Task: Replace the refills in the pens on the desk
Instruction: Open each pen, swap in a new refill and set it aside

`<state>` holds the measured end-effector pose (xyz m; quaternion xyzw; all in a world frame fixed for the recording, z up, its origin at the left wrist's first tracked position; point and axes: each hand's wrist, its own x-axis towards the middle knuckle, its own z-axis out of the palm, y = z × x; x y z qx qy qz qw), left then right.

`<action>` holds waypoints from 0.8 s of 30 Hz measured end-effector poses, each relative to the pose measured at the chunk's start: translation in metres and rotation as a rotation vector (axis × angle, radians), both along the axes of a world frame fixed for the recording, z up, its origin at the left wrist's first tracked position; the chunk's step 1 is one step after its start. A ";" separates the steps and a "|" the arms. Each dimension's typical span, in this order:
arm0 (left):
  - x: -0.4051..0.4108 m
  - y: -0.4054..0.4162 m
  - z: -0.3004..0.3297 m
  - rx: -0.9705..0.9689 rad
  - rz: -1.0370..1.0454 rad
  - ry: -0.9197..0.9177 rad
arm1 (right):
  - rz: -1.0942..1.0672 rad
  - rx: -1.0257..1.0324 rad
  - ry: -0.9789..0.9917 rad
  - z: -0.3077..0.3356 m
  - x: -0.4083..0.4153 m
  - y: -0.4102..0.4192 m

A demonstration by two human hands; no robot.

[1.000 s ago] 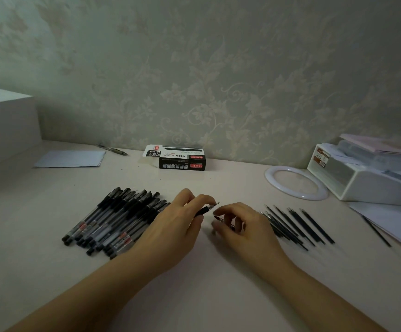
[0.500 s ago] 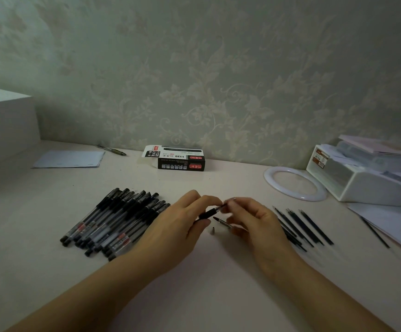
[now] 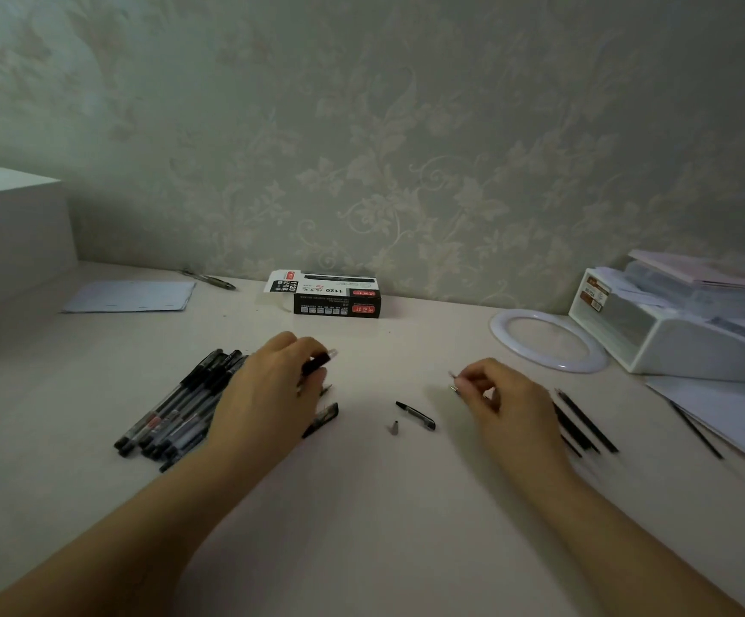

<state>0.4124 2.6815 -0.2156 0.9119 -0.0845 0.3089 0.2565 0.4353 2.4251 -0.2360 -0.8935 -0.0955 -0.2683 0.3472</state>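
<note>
Left hand (image 3: 268, 394) grips the barrel (image 3: 317, 363); right hand (image 3: 506, 400) pinches the refill (image 3: 453, 381) — hands apart, likely freeing it; cap (image 3: 415, 414) and tip (image 3: 394, 427) lie between.

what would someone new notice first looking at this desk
The two bare hands mid-desk: the left hand grips a black pen barrel, while the right hand pinches a thin refill. Beside the left hand lies a row of black capped pens; small loose black pen parts lie between the hands.
</note>
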 end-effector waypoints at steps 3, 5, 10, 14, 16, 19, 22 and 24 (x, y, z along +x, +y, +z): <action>0.001 0.012 0.001 0.035 0.107 0.033 | -0.001 -0.224 0.023 -0.004 0.000 -0.001; 0.000 0.016 0.002 0.058 0.144 0.057 | -0.020 -0.255 0.023 -0.005 0.000 -0.003; -0.002 0.020 0.008 0.155 0.147 0.105 | -0.044 -0.245 -0.023 -0.005 0.000 -0.002; -0.005 0.013 0.005 0.314 0.090 0.215 | -0.033 -0.216 -0.060 -0.005 0.000 0.000; -0.006 0.011 0.004 0.352 0.106 0.246 | -0.024 -0.211 -0.058 -0.006 0.001 -0.001; -0.005 0.012 0.005 0.387 0.131 0.255 | -0.007 -0.207 -0.051 -0.006 0.001 0.000; -0.005 0.012 0.004 0.379 0.140 0.263 | -0.001 -0.214 -0.051 -0.006 0.001 0.001; -0.006 0.012 0.004 0.361 0.156 0.264 | 0.003 -0.216 -0.044 -0.007 0.001 0.001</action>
